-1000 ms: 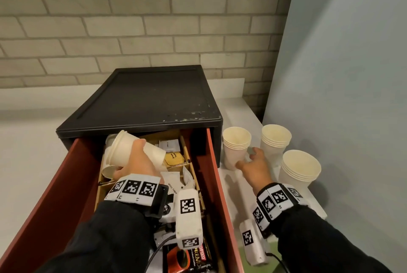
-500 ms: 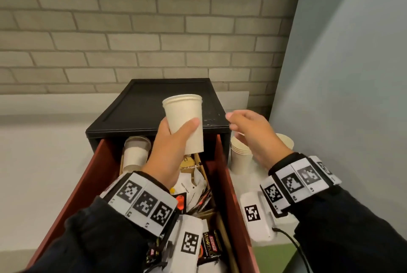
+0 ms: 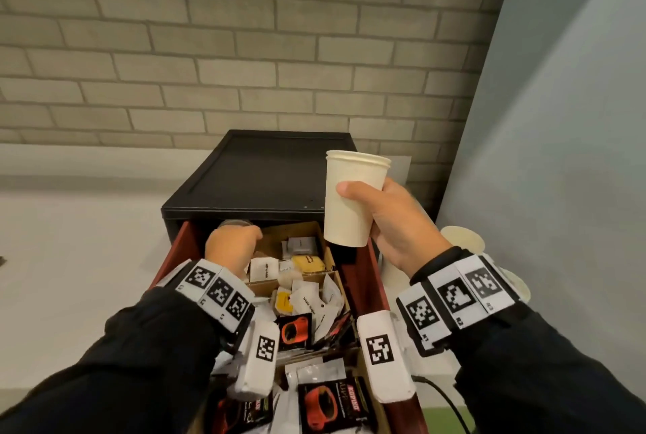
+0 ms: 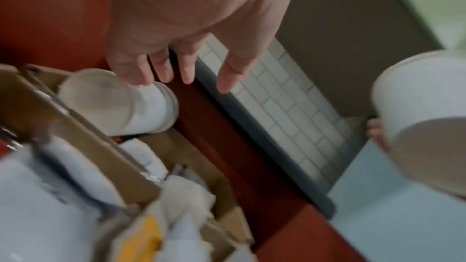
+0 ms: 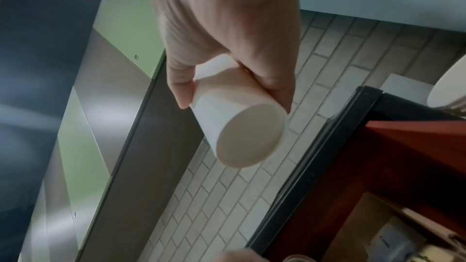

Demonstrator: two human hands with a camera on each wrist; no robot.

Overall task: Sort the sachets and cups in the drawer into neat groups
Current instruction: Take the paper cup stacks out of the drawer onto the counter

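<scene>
Background: pale brick wall [image 3: 244, 48] fills the upper frame of the head view, with a grey-blue panel [image 3: 566, 118] down the right side.
Table: white table [image 3: 70, 258] carries a black drawer cabinet [image 3: 265, 174] at centre frame.
Drawer: red pull-out drawer [image 3: 363, 279] stands open toward the bottom of the frame, with brown cardboard dividers [image 3: 297, 278] inside.
Sachets: white, yellow and black-and-red sachets [image 3: 307, 297] lie jumbled in the compartments, centre to lower centre.
Right hand: right hand [image 3: 398, 223] is raised at centre right; its grip is curled round a stack of white paper cups [image 3: 349, 202], thumb on the near side, the stack upright with rims on top.
Left hand: left hand [image 3: 232, 248] reaches into the drawer's far left corner; in the left wrist view its fingers [image 4: 186, 67] are spread and nearly straight, holding nothing.
Cup in drawer: white paper cup lying on its side [image 4: 118, 103] sits just under those fingertips; whether they touch it cannot be told.
Other cups: more white paper cups [image 3: 461, 241] stand on the table to the right of the drawer, partly hidden by the right wrist.
</scene>
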